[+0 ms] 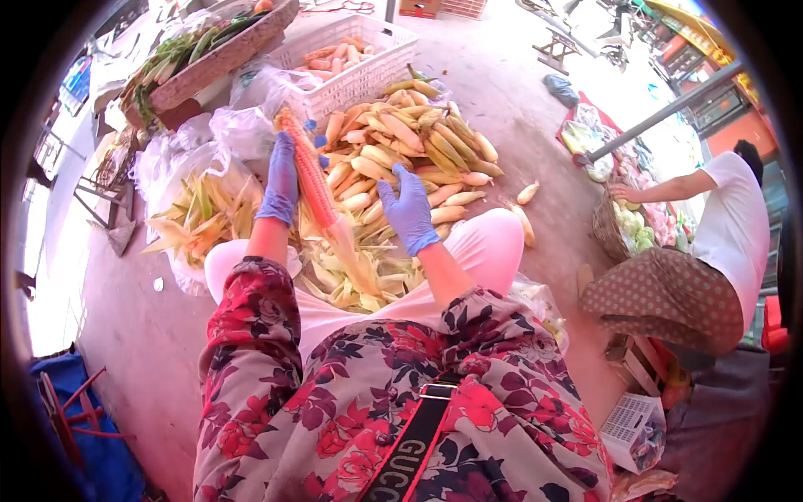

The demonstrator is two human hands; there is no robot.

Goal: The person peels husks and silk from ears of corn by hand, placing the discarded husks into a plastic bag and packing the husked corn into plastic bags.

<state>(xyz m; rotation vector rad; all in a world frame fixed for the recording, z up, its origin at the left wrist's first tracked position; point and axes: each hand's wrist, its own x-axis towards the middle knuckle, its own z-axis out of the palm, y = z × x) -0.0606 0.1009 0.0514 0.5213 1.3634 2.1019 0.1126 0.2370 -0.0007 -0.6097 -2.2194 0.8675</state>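
An ear of corn (pixel 314 184) stands tilted in front of me, its pinkish kernels bare on the upper part and pale husk hanging round its lower end. My left hand (pixel 282 184), in a blue-violet glove, is closed on its left side. To the right of the ear, my right hand (pixel 408 209), gloved alike, has its fingers apart with nothing visible in them. Beyond it lies a heap of unpeeled corn (pixel 393 130) on the ground. Loose husks (pixel 360 280) are strewn between my knees.
A white plastic crate (pixel 385 50) with husked ears stands behind the heap. On the left are a plastic bag of husks (pixel 205 209) and a large tray (pixel 213 63) of vegetables. At right, a person (pixel 728 217) crouches, reaching towards vegetables beside a metal pole (pixel 661 113).
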